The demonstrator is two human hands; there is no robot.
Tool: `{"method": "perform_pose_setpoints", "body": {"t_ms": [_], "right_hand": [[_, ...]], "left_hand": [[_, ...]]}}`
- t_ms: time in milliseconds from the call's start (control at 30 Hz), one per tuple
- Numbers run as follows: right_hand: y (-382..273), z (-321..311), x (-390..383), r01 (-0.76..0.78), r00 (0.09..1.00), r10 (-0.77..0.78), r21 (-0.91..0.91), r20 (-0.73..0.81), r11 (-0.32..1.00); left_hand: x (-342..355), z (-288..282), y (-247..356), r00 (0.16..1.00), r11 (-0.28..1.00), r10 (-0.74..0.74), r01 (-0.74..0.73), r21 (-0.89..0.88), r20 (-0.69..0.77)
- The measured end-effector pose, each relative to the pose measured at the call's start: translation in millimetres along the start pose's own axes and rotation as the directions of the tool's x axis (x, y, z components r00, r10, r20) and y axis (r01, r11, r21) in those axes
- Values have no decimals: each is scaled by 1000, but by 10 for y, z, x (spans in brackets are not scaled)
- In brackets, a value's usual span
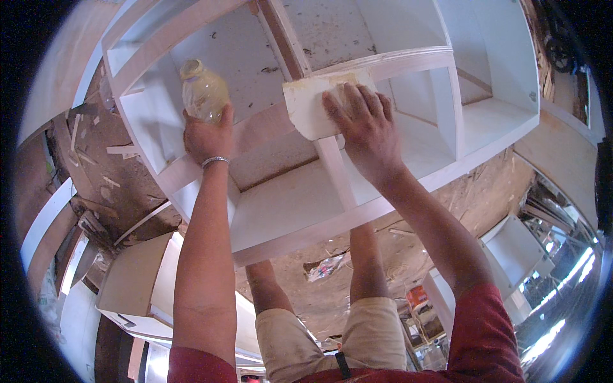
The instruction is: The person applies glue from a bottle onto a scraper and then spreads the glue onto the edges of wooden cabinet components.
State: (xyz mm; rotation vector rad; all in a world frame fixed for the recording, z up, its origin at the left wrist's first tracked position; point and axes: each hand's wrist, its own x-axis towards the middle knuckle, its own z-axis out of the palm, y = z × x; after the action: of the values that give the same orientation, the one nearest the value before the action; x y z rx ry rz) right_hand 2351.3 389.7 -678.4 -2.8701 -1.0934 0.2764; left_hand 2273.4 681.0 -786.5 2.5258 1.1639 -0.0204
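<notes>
A wooden cabinet (272, 244) with pale compartments and bare wood edges lies in front of me. My left hand (207, 137) is wrapped round a plastic bottle (203, 90) with pale yellowish contents, over the left compartment near the middle rail. My right hand (367, 131) has its fingers curled over a flat cream-coloured piece (305, 105) with yellowish stains, lying across the junction of the middle rail and dividers. What that piece is made of I cannot tell. My fingers press on its upper face; the underside is hidden.
My legs show below the cabinet on a dirty floor (329, 246) with scraps. Another pale cabinet (131, 274) stands at lower left, wooden boards (48, 226) lie along the left, a white box unit (511, 252) is at lower right, and a black wheel (559, 54) shows at upper right.
</notes>
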Motion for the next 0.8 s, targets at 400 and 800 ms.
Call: {"method": "perform_pose_setpoints", "body": {"t_ms": [400,800], "right_hand": [[890,-282,-164,62,996,-67,-78,-66,995],[918,-99,-143,7,1000,-7,-7,-29,1000]], "left_hand": [[13,-5,50,997,997,-75,75,34,5],[-27,4,78,997,997,-74,74,-5,28]]}}
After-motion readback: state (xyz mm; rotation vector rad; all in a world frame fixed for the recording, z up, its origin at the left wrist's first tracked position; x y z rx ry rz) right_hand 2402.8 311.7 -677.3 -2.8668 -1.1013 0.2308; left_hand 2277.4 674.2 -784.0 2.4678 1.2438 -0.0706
